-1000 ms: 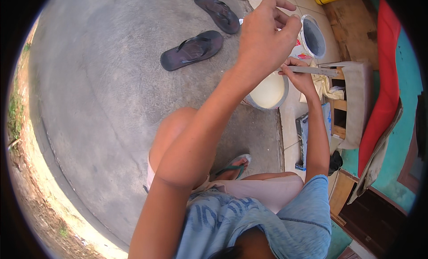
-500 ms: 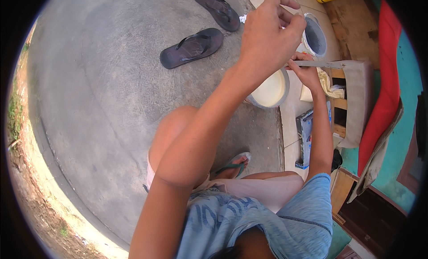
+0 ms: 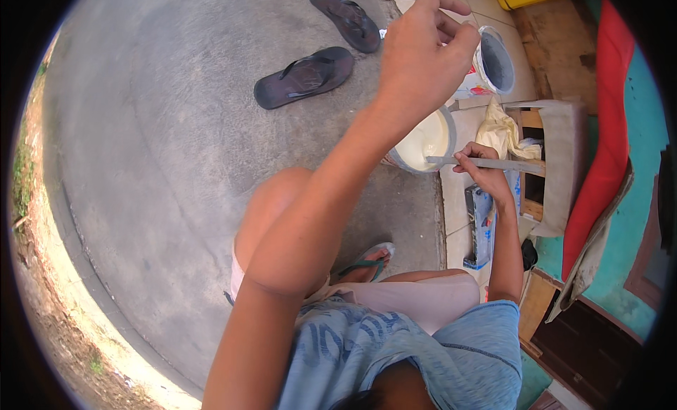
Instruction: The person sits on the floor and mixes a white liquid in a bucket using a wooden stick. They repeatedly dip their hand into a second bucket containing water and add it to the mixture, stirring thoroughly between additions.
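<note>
My right hand (image 3: 484, 169) is closed around a flat grey stick (image 3: 508, 164). The stick's left end dips into cream-coloured paint (image 3: 424, 143) in a round bucket (image 3: 453, 121), where the surface is swirled. My left hand (image 3: 429, 49) is raised beyond the bucket, its fingers loosely bent and apart with nothing visible in them. The left forearm crosses in front of the bucket and hides part of its left side.
Two dark flip-flops (image 3: 305, 78) lie on the grey concrete. Beyond the bucket stands another pail (image 3: 498, 61), grey inside. To the right are a pale cloth (image 3: 498, 131), a paint-stained blue tray (image 3: 479, 226), a wooden-framed piece (image 3: 563, 170) and a red cushion (image 3: 599, 149).
My right hand has moved nearer to me with the stick, from the bucket's far side to its near right side. The left hand has barely moved.
</note>
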Available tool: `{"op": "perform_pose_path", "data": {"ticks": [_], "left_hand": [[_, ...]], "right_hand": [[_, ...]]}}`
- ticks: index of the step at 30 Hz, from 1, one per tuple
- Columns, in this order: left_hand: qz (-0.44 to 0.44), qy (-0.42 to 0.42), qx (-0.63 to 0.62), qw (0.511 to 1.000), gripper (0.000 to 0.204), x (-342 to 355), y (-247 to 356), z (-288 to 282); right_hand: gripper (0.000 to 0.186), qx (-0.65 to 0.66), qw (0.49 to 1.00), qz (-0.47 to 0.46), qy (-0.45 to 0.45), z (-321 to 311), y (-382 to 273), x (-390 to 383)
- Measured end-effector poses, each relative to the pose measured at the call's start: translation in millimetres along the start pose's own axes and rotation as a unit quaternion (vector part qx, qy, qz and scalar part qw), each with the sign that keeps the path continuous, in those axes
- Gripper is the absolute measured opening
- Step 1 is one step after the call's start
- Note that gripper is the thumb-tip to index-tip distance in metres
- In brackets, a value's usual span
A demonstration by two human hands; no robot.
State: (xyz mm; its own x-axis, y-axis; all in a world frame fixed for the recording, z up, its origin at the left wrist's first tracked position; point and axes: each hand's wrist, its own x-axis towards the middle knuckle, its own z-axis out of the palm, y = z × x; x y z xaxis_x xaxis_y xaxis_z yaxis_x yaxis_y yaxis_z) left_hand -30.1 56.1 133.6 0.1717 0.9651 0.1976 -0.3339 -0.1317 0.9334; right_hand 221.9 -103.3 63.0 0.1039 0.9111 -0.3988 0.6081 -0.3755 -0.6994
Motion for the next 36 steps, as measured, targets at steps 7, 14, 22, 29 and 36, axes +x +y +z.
{"op": "perform_pose_path", "data": {"ticks": [7,14,22,29,36], "left_hand": [[-0.021,-0.013,0.021,0.999,0.027,0,4,5],[-0.024,-0.013,-0.033,0.999,0.027,-3,2,6],[-0.007,-0.007,0.023,1.000,0.027,2,1,-1],[-0.023,-0.015,-0.016,0.999,0.028,-3,4,7],[0.006,-0.010,0.001,1.000,0.028,-3,5,-3]], "right_hand": [[0.021,0.016,0.992,-0.097,0.083,50,-23,35],[0.022,-0.108,0.987,-0.049,0.110,5,-5,25],[0.020,0.033,0.999,-0.025,0.022,33,-16,-5],[0.020,-0.061,0.980,-0.123,0.144,46,-27,43],[0.021,-0.082,0.990,-0.039,0.110,20,-7,2]]}}
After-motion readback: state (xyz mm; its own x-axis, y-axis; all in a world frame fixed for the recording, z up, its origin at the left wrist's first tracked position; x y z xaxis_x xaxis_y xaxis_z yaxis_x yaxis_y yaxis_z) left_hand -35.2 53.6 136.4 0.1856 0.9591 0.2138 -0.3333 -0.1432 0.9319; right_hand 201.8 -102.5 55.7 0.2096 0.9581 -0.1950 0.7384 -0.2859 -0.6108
